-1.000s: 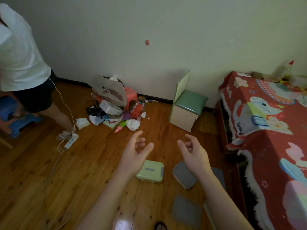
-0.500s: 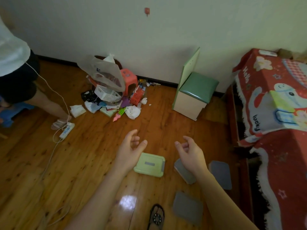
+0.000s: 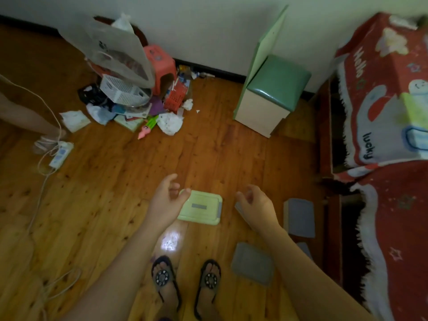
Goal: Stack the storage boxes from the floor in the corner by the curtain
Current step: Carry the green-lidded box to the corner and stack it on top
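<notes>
A flat light-green storage box (image 3: 201,210) lies on the wooden floor in front of my feet. My left hand (image 3: 165,200) hovers over its left edge, fingers apart, holding nothing. My right hand (image 3: 256,205) hangs to the box's right, fingers loosely curled and empty, partly hiding a grey box behind it. Another grey box (image 3: 300,217) lies further right near the bed, and a third grey box (image 3: 253,263) lies by my right foot. No curtain is in view.
A green-topped stool box (image 3: 273,93) stands against the far wall. A heap of clutter with a white basket (image 3: 120,91) and pink stool (image 3: 159,63) sits at the wall's left. A power strip and cable (image 3: 60,154) lie left, by another person's leg. A red-blanketed bed (image 3: 389,135) fills the right.
The view has tilted down and moved closer; my sandalled feet now show. Both hands have dropped nearer the green box, still empty.
</notes>
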{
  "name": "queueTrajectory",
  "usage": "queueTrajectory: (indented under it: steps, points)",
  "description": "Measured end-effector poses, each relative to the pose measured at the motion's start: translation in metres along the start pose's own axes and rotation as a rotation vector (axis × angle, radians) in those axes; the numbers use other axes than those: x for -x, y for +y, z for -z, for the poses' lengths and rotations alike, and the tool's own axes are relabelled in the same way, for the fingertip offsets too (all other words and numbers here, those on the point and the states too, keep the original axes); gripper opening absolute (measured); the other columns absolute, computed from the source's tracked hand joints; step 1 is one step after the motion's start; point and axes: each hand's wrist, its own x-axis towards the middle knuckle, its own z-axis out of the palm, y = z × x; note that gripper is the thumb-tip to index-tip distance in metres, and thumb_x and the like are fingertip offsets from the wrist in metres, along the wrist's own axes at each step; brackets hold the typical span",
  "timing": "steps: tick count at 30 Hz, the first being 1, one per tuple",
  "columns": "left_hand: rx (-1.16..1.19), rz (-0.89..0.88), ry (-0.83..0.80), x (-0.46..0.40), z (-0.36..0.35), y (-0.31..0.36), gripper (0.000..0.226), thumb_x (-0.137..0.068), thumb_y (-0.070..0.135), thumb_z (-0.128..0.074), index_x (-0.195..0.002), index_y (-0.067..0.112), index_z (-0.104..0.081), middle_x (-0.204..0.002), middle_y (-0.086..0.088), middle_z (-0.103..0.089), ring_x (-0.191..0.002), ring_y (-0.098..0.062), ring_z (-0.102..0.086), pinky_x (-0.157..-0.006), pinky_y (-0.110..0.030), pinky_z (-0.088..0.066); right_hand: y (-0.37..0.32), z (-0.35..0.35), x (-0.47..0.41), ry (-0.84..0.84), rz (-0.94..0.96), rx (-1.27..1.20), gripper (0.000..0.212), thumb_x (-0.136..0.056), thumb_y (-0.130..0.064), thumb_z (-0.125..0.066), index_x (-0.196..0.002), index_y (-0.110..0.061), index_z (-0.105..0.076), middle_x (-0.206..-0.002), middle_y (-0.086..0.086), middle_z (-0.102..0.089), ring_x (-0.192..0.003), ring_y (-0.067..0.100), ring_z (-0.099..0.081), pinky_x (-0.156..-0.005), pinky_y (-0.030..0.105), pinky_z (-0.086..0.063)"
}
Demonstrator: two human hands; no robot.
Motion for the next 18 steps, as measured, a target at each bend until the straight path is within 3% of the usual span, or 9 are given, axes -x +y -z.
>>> queueTrajectory:
  steps: [3,8,12,15,18]
  points:
    - [-0.029,0.013,-0.043,-0.031,-0.009,-0.030,0.062,-0.089,0.042,-0.067,-0.143,0.030,-0.040,-0.115,0.014,-0.056,-0.105,0.002,-0.054,-0.074,-0.013,-0.038,0.014,-0.029,-0.021,-0.019,-0.052,0.017,0.060,-0.097,-0.054,-0.049,-0.145,-0.019,-0.043,-0.120,0.001,-0.059,-0.098,0.014,-0.057,-0.076,0.031,-0.048]
    - [-0.100,0.035,-0.095,-0.075,-0.029,-0.076,0.064,-0.089,0.045,-0.066,-0.145,0.029,-0.038,-0.121,0.010,-0.056,-0.110,-0.007,-0.054,-0.079,-0.019,-0.043,0.038,-0.078,-0.049,-0.057,-0.124,0.055,0.059,-0.098,-0.053,-0.047,-0.146,-0.018,-0.041,-0.125,0.004,-0.059,-0.106,0.020,-0.059,-0.085,0.037,-0.051]
    - [-0.092,0.051,-0.117,-0.103,-0.049,-0.112,0.068,-0.087,0.051,-0.064,-0.146,0.029,-0.035,-0.121,0.010,-0.054,-0.110,-0.009,-0.054,-0.091,-0.039,-0.052,0.063,-0.116,-0.078,-0.080,-0.152,0.120,0.059,-0.099,-0.050,-0.047,-0.146,-0.014,-0.040,-0.132,0.010,-0.057,-0.117,0.026,-0.056,-0.094,0.040,-0.049]
    - [-0.118,0.067,-0.125,-0.129,-0.070,-0.160,0.071,-0.087,0.052,-0.064,-0.146,0.029,-0.034,-0.121,0.010,-0.053,-0.109,-0.009,-0.054,-0.090,-0.031,-0.049,0.089,-0.159,-0.107,-0.118,-0.171,0.153,0.059,-0.100,-0.049,-0.045,-0.146,-0.013,-0.040,-0.130,0.012,-0.057,-0.115,0.028,-0.056,-0.092,0.039,-0.048]
    - [-0.169,0.054,-0.155,-0.143,-0.085,-0.200,0.069,-0.085,0.049,-0.068,-0.144,0.031,-0.036,-0.112,0.022,-0.052,-0.097,0.007,-0.051,-0.074,-0.011,-0.038,0.113,-0.192,-0.129,-0.121,-0.152,0.171,0.056,-0.100,-0.049,-0.045,-0.143,-0.013,-0.043,-0.123,0.012,-0.061,-0.108,0.028,-0.058,-0.088,0.039,-0.049]
